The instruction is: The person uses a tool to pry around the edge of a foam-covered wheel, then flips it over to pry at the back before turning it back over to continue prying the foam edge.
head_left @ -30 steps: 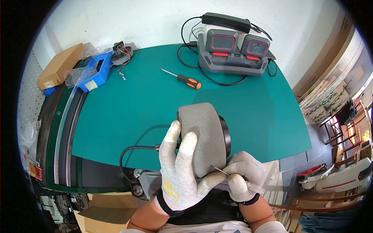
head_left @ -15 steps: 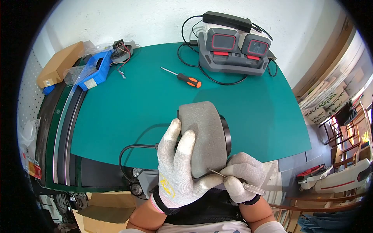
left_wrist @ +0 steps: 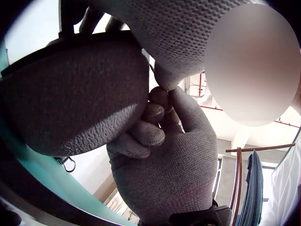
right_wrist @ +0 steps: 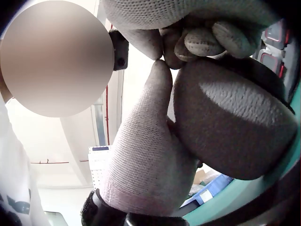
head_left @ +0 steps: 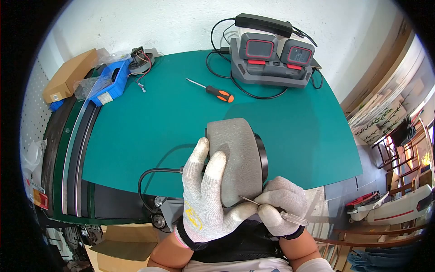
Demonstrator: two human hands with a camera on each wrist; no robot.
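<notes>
Both hands have eased slightly leftward since a second ago, carrying the gray block (head_left: pixel 238 156) and the thin tool (head_left: pixel 293 219) with them. Green covers the table (head_left: pixel 149 120), the largest thing in reach. At its far side, toward the right, stands a gray charger (head_left: pixel 267 75) with two red-trimmed packs and a black cord trailing round its base.

That gray block is up at the near edge of the table, its black round side turned right. The left hand (head_left: pixel 204 199) holds it — index and middle fingers stretched along its left side, thumb pointing across its lower end to the right hand (head_left: pixel 282 201). Fingers of the right hand are bent in and pinch the thin tool.

A brown box (head_left: pixel 68 77) sits beyond the table's far left corner, next to a blue bin (head_left: pixel 112 91). Well apart from both hands lies an orange-and-black screwdriver (head_left: pixel 219 94). Smallest is the thin tool — clear handle, metal shaft, tip at the block's lower end; whether it touches, I cannot tell.
</notes>
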